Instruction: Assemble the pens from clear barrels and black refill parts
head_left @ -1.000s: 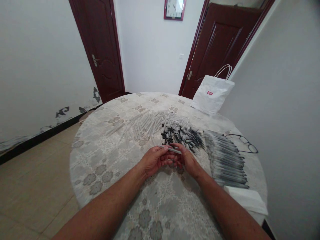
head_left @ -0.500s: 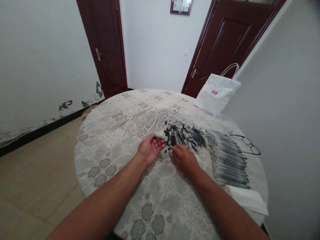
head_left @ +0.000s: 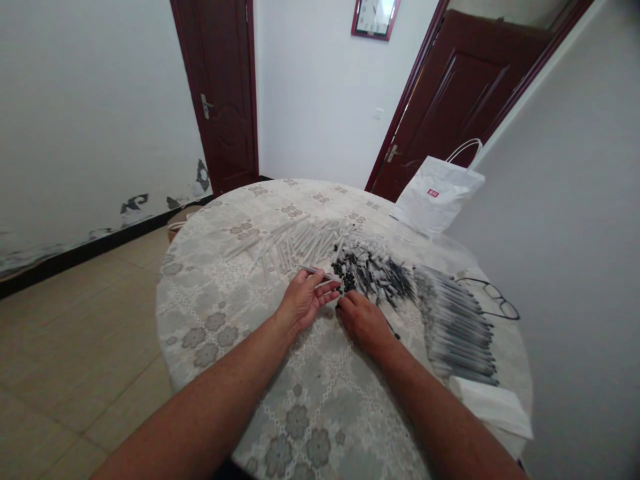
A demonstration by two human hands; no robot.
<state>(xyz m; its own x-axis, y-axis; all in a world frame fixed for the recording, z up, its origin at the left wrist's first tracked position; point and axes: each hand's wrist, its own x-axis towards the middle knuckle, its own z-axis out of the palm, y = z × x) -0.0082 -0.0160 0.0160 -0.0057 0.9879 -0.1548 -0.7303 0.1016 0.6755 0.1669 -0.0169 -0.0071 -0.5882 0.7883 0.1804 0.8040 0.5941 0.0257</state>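
Eyeglasses (head_left: pixel 501 300) (dark-framed) beside pens (head_left: pixel 460 327); bag (head_left: pixel 437 200) behind; black bits (head_left: pixel 347 277) near right hand (head_left: pixel 366 323)

I count one pen barrel (head_left: pixel 307 269) in my left hand (head_left: pixel 301 301); the number in my right hand (head_left: pixel 364 321) is hidden by the fingers. Pale tubes (head_left: pixel 313 241): dozens, overlapping, exact count unreadable. Small black caps (head_left: pixel 349 283): many, too clustered to tally. Dark-tipped refills (head_left: pixel 401 279): many, likewise. Stacked pens (head_left: pixel 463 333): one batch, number blurred. Eyeglasses (head_left: pixel 501 301): one pair. White carrier bag (head_left: pixel 437 197): one. Wall clock (head_left: pixel 373 19): one. Doors (head_left: pixel 225 87): two.
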